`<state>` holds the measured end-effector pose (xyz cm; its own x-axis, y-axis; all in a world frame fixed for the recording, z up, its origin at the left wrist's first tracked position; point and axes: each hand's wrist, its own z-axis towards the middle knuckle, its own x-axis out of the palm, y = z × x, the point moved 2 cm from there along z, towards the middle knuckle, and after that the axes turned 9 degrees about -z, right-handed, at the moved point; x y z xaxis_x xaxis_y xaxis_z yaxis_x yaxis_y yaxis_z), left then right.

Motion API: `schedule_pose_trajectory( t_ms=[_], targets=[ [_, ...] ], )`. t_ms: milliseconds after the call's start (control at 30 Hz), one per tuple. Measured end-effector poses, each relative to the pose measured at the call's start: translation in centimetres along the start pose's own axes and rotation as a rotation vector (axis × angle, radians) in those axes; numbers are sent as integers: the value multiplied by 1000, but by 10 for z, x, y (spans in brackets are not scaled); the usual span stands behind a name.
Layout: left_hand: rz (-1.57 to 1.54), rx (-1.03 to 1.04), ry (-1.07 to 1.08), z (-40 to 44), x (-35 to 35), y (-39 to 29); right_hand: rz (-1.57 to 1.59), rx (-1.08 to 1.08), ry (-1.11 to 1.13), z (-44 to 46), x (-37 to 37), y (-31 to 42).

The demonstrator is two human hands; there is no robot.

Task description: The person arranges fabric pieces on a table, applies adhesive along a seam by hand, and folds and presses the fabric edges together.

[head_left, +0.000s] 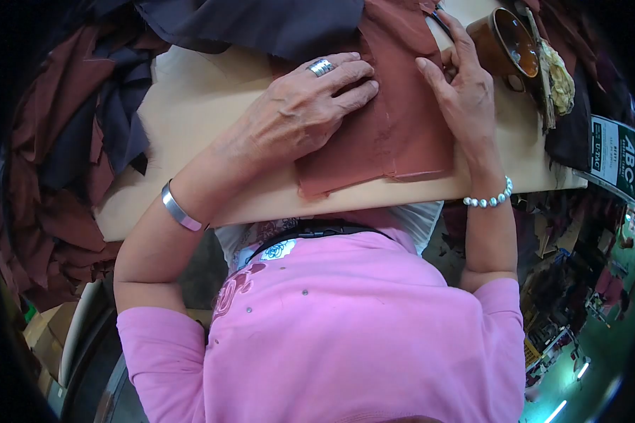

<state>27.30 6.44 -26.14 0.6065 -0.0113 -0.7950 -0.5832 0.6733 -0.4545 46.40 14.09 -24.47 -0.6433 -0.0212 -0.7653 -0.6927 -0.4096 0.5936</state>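
Note:
A reddish-brown piece of leather or cloth (416, 134) lies on the pale board in front of me. My left hand (317, 102), with a silver ring, rests palm down on its left part, fingers slightly bent and holding nothing. At the right edge of the piece is my right hand (466, 88), thumb apart, with a thin dark tool (442, 25) between its upper fingers. The tool's tip is out of clear sight. Faint marks and a cut or seam line show near the lower edge of the piece.
Dark material (254, 25) lies across the board's (190, 106) far side. Brown and black scraps (70, 141) are heaped at the left. A brown glazed cup (497, 42) stands at the upper right, beside a crumpled yellowish item (557, 77) and a labelled green-and-white box (616, 156).

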Motion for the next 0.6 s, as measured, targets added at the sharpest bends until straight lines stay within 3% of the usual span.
schedule_pose_trajectory(
  t_ms=[200,367,533,600],
  targets=[
    [70,65,36,-1,0,0,-104,-204,-77,3,7,-11],
    [65,202,253,-9,-3,-29,-62,-152,-67,2,8,-14],
    [-56,231,191,-10,6,-34,-98,-159,-59,0,7,-13],
    [-78,94,71,-6,1,-19,-84,-162,-52,0,7,-16]
  ],
)
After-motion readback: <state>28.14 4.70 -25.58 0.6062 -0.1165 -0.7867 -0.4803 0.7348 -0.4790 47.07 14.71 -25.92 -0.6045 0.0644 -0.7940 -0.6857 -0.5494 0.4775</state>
